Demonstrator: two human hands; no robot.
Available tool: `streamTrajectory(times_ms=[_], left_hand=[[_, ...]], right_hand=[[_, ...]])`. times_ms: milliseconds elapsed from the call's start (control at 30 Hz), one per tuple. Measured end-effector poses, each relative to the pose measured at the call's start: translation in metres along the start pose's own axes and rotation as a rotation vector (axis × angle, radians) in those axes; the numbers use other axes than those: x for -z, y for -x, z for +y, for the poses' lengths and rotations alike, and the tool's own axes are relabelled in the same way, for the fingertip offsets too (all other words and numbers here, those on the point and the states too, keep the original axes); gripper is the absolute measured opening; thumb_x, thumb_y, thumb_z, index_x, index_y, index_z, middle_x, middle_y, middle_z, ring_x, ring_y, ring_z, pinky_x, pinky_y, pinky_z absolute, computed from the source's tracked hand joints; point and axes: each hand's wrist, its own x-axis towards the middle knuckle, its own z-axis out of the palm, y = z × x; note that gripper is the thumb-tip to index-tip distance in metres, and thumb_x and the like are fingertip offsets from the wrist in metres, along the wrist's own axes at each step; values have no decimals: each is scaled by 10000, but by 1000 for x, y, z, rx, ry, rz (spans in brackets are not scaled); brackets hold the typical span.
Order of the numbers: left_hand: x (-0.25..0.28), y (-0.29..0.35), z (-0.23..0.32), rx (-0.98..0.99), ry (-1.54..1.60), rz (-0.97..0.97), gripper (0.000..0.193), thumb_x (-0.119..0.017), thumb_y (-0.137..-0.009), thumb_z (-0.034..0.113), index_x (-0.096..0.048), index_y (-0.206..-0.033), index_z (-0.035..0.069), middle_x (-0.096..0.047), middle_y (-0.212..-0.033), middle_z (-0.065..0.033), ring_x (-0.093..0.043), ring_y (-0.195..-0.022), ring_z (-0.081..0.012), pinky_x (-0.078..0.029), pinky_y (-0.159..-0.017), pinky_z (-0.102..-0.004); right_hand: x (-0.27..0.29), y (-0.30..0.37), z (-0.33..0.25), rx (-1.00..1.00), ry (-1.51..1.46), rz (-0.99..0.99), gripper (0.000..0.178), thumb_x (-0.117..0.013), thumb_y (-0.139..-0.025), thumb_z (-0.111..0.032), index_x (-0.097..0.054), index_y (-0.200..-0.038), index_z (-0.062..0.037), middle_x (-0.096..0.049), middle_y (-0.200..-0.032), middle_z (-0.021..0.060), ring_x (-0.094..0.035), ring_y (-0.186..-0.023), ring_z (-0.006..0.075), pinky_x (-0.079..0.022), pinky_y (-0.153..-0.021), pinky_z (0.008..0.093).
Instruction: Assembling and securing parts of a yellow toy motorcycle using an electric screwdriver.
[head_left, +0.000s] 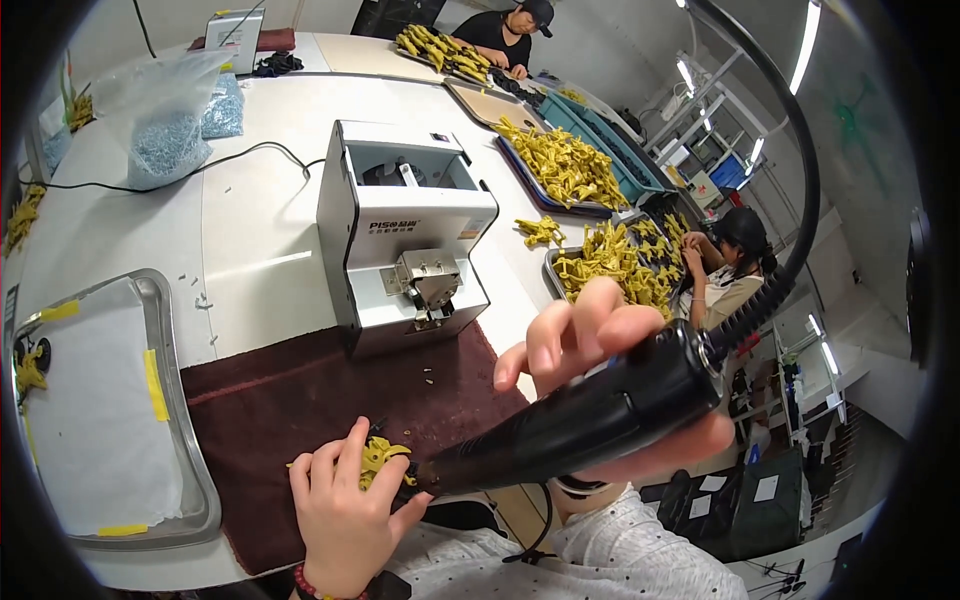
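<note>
My left hand point(340, 510) grips a small yellow plastic part point(381, 461) on the dark red mat point(260, 400) near the table's front edge. My right hand point(600, 345) holds a black electric screwdriver point(590, 415), its tip pressed against the yellow part. A thick black cable point(790, 230) curves up from the screwdriver's back end. Just beyond the mat stands a white box-shaped screw feeder machine point(400, 230).
A metal tray point(185, 420) lined with white paper and yellow tape lies at the left. Trays heaped with yellow parts point(565, 165) line the table's right side. Clear bags of small blue-grey pieces point(170, 110) sit at the back left. Two other people work at the far end and right.
</note>
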Motion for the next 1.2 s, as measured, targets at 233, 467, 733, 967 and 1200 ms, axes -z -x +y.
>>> streamTrajectory(times_ms=[233,467,733,967,1200], left_hand=[[-2,0,0,7,-3,10,382,-752,-638,416,-714,-900,141,-584,-1217,-163,-521,-997,-286,-374,-874,-434],[10,-3,5,42,9,-19,380,-756,-726,356,-696,-1011,112,-597,-1233,-115,-552,-1042,-272,-398,-910,-422],[11,-5,8,62,34,-48,423,-785,-663,325,-690,-1027,133,-566,-1284,-98,-525,-1071,-271,-377,-925,-428],[15,0,7,55,42,-55,422,-785,-659,319,-689,-1025,131,-563,-1291,-101,-524,-1073,-270,-375,-927,-430],[7,1,4,59,35,-65,396,-775,-655,337,-693,-986,136,-568,-1262,-135,-516,-1065,-290,-376,-906,-442]], right_hand=[[-26,7,-8,-141,-210,404,1003,-449,-780,-794,-308,-1413,-29,-620,-949,238,-643,-824,343,-534,-766,476],[-14,9,-2,-115,-476,179,822,-581,-759,-743,-399,-1157,-48,-522,-914,241,-611,-648,375,-523,-558,434],[8,8,-6,-131,-371,-126,221,-414,-1010,-209,-337,-1161,-67,-642,-844,206,-658,-747,387,-539,-662,463],[6,5,-5,-28,-429,-247,199,-398,-1010,-154,-337,-1186,-83,-649,-871,214,-666,-674,345,-543,-600,429],[3,0,-3,-74,-423,-214,162,-402,-1012,-198,-354,-1078,-59,-633,-843,234,-644,-621,357,-540,-547,427]])
